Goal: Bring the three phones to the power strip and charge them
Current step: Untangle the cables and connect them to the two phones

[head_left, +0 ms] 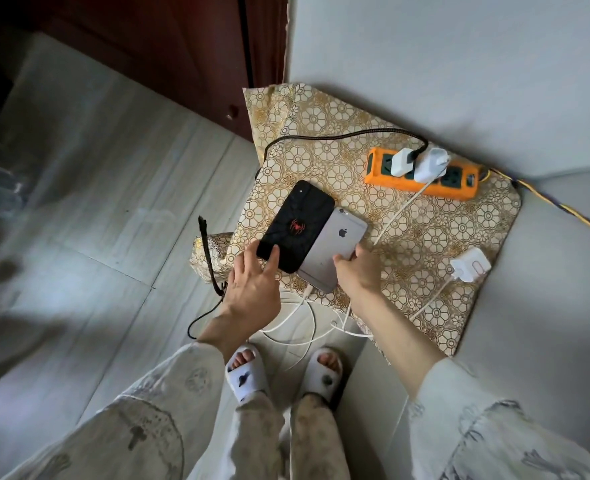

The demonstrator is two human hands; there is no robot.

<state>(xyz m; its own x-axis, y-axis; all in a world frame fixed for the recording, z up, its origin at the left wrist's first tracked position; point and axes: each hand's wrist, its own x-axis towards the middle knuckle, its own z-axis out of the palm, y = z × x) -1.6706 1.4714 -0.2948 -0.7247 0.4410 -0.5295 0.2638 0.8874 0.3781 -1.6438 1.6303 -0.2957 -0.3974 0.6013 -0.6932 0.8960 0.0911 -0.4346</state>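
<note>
Head view shows a grey floor (pixel 96 202) and pale wall (pixel 459 64) around a small surface (pixel 442 237) under a gold flower-patterned cloth. On it lies an orange power strip (pixel 459 188) with two white chargers (pixel 421 162) plugged in; a third charger (pixel 470 268) lies loose nearby. Two phones are here, a third I cannot see. The left hand (pixel 252 289) presses relaxed fingers on the black phone (pixel 295 225); the right hand (pixel 357 271) grips the silver phone (pixel 335 251). Whether any cable is connected I cannot tell, so charging seems unfinished.
</note>
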